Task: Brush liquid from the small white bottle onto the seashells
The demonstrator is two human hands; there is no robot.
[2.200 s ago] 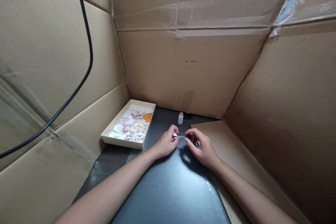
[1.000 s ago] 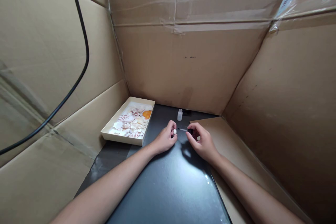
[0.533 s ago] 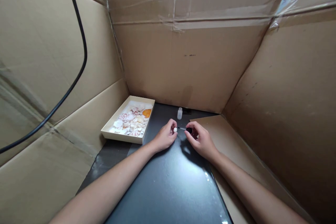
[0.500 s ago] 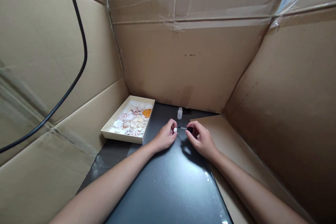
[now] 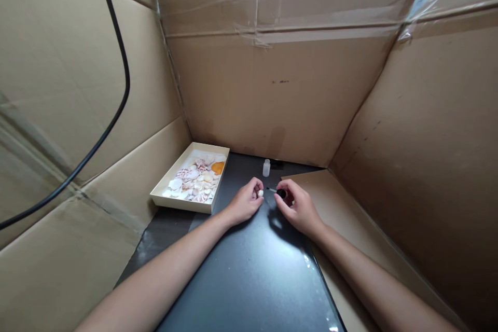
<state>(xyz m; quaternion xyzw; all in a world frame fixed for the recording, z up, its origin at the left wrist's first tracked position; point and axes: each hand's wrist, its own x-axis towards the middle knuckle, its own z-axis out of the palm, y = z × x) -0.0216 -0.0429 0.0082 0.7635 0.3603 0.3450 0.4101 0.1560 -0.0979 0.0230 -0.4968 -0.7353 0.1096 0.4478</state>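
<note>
My left hand (image 5: 245, 203) rests on the black mat (image 5: 249, 270) and pinches a small white shell (image 5: 260, 193) between thumb and fingers. My right hand (image 5: 298, 207) holds a small brush by its black cap (image 5: 280, 193), with the thin tip pointing left toward the shell. A small clear bottle (image 5: 266, 167) stands open just behind both hands. To the left, a cream tray (image 5: 182, 202) holds several white, pink-striped and orange shells.
Cardboard walls close in the space at the back, left and right. A loose cardboard sheet (image 5: 350, 249) lies on the right of the mat. A black cable (image 5: 116, 98) hangs across the left wall.
The brush tip sits a little nearer the shell than a second ago. Both hands stay in almost the same place; the view has shifted slightly.
</note>
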